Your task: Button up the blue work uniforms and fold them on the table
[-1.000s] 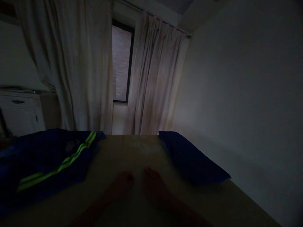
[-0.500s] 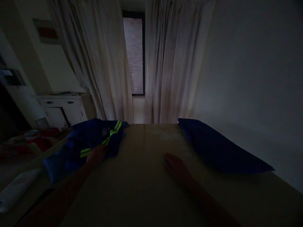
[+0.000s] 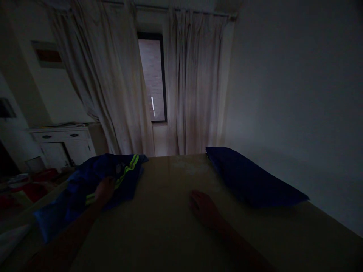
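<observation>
My left hand [image 3: 104, 190] is on a crumpled dark blue garment [image 3: 98, 170] with bright yellow-green stripes, at the left of the table. Its fingers are closed on the cloth near a stripe, though the dim light hides the fingertips. My right hand [image 3: 202, 206] rests on the bare tabletop near the middle, fingers loosely bent and holding nothing. To its right lies another dark blue piece of cloth [image 3: 252, 181], smooth and apparently folded, which the hand does not touch. A lighter blue material [image 3: 47, 223] shows under the striped garment.
The light-coloured table [image 3: 164, 185] runs toward a curtained window [image 3: 153, 75]. A pale flat object [image 3: 13, 240] lies at the left edge. Beyond the table stand a white cabinet [image 3: 61, 138] and red items [image 3: 34, 190]. A wall [image 3: 283, 94] borders the right.
The view has tilted up and shifted, so the table things sit lower and farther left in the picture. My left hand stays on the garment; my right hand stays on the table.
</observation>
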Tool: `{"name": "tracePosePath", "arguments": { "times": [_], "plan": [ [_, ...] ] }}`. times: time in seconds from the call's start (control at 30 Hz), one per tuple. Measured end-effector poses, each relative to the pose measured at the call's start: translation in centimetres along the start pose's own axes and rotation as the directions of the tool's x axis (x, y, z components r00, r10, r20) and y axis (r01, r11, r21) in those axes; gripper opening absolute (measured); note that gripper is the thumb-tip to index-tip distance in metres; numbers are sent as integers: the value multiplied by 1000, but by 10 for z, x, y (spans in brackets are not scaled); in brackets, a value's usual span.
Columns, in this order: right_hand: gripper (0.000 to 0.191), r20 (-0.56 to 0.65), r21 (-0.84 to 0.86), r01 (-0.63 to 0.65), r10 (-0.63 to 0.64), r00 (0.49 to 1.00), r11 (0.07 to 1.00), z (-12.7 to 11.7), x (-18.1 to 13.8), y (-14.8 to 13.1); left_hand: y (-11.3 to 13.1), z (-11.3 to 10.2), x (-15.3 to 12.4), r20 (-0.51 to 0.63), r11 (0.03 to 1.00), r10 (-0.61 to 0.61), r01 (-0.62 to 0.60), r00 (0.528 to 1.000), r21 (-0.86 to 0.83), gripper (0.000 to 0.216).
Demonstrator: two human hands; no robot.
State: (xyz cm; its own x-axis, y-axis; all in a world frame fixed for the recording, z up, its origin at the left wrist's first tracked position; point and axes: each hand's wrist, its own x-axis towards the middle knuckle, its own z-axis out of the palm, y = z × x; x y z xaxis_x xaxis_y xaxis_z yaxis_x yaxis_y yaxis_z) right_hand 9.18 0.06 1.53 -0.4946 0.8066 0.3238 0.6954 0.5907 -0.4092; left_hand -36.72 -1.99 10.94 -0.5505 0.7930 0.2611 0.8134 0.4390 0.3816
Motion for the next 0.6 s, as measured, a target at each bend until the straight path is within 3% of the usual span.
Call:
{"name": "tracePosePath", "arguments": {
  "times": [0.1,0.13,0.17,0.2,0.23,0.27,0.3,0.37,0.4,0.47,0.53,0.6],
  "plan": [
    [46,-34,55,1,1,999,999,-1,2,0,66,-18,-31,-62,988,120,-126,991,-87,44],
    [48,-59,98,0,5,998,995,-1,2,1,89,-25,-53,-50,962,232,-237,971,-139,41],
    [53,-92,159,-3,18,996,987,-3,3,2,111,-32,-80,18,866,445,-425,895,-265,38],
    [59,-133,232,-4,36,991,973,-4,3,3,130,-40,-110,143,744,632,-544,762,-388,35],
    [67,-176,308,-1,58,983,951,-7,3,3,145,-47,-142,271,611,782,-603,562,-512,33],
    [74,-213,376,6,80,974,927,-9,3,4,155,-54,-173,380,490,871,-613,312,-620,32],
    [80,-236,426,14,97,967,904,-12,2,4,162,-58,-200,426,415,896,-584,126,-698,33],
    [88,-229,470,27,92,969,882,-16,1,4,162,-62,-240,428,354,904,-550,-5,-756,35],
    [86,-206,470,37,69,976,882,-17,0,3,158,-60,-250,440,370,898,-553,7,-746,37],
    [70,-147,440,64,2,989,896,-18,-1,2,142,-50,-255,474,457,870,-587,138,-668,41],
    [52,-89,385,81,-50,995,919,-16,-1,1,118,-36,-243,450,572,816,-625,364,-532,46],
    [38,-46,318,53,-40,998,947,-15,1,2,88,-21,-226,344,671,741,-641,577,-371,53]
  ]
}}
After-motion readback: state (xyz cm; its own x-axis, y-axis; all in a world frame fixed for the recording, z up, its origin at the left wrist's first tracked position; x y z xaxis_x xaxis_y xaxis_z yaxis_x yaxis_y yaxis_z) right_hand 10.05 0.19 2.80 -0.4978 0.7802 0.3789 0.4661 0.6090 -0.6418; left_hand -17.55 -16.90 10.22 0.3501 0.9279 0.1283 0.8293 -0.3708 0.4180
